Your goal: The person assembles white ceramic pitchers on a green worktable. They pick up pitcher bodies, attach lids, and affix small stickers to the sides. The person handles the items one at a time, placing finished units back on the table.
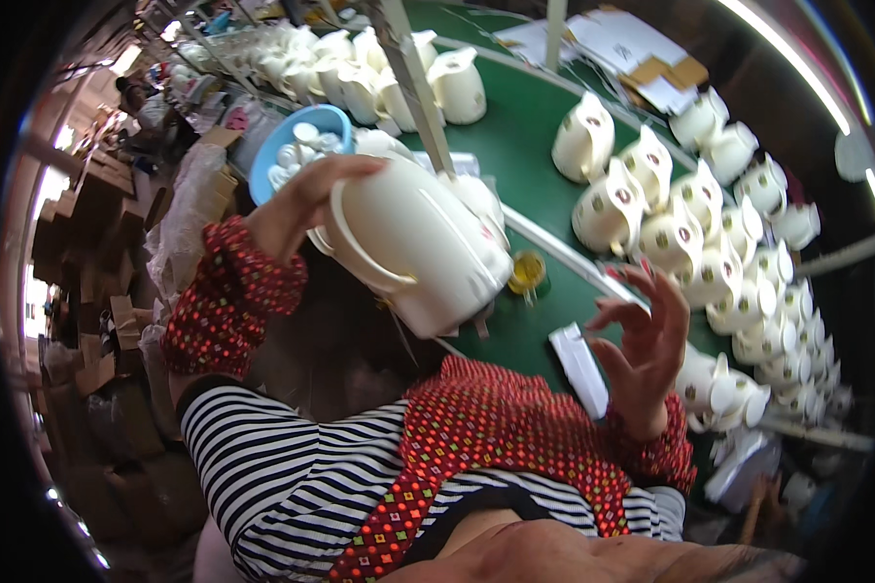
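Note:
My left hand (pixel 311 194) grips a large cream-white kettle body (pixel 408 233) at its upper end, beside the curved handle. The kettle is tilted on its side, its handle toward my left and its smooth wall facing me. The palm side of this hand is hidden. My right hand (pixel 644 340) is raised over the green bench, fingers curved and apart, with nothing visible in it. Below that hand lies a narrow white box (pixel 580 369). A small container of yellow liquid (pixel 528 273) stands between the kettle and my right hand.
Many cream kettles (pixel 690 243) crowd the right of the green bench (pixel 515 146); more kettles (pixel 457 85) stand at the far left. A blue basin (pixel 261 175) holds white round parts. A metal post (pixel 413 83) rises behind the kettle. Cardboard boxes (pixel 97 340) pile up at left.

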Demonstrator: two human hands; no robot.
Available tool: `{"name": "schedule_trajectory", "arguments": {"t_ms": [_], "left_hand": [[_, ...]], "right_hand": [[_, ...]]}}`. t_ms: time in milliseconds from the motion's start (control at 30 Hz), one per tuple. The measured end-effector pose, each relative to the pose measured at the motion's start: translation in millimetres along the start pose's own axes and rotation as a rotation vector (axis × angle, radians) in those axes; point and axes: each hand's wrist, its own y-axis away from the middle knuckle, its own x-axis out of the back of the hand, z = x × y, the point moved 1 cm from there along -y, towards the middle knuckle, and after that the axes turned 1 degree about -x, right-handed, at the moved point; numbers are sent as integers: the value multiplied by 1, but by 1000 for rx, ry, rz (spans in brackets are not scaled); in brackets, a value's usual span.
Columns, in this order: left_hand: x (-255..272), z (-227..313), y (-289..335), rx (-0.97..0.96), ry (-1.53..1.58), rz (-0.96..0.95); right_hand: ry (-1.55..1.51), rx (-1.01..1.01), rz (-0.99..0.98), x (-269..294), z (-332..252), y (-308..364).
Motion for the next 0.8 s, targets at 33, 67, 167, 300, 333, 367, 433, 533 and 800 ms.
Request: {"name": "schedule_trajectory", "arguments": {"t_ms": [33,67,167,300,333,367,433,533,800], "left_hand": [[-33,-15,-20,74,-57,-50],[-68,-29,-41,145,-120,-111],[-113,-90,-100,320,-210,-259],[-175,-94,-130,437,-198,-381],[-177,-102,-140,424,-130,-411],[-178,-117,-150,399,-97,-442],[-195,-131,-163,350,-36,-476],[-224,-161,-179,323,-19,-395],[-259,-159,-188,376,-200,-289]], "right_hand": [[-28,30,-43,-4,-6,-1],[-51,61,-79,-6,-10,0],[-124,-59,-130,-7,-18,12],[-128,-255,-61,15,-15,47],[-103,-323,-29,16,-18,53],[-103,-344,-15,17,-20,61],[-79,-380,56,22,-24,69],[-16,-395,185,28,-32,76],[111,-495,283,30,-25,90]]}}
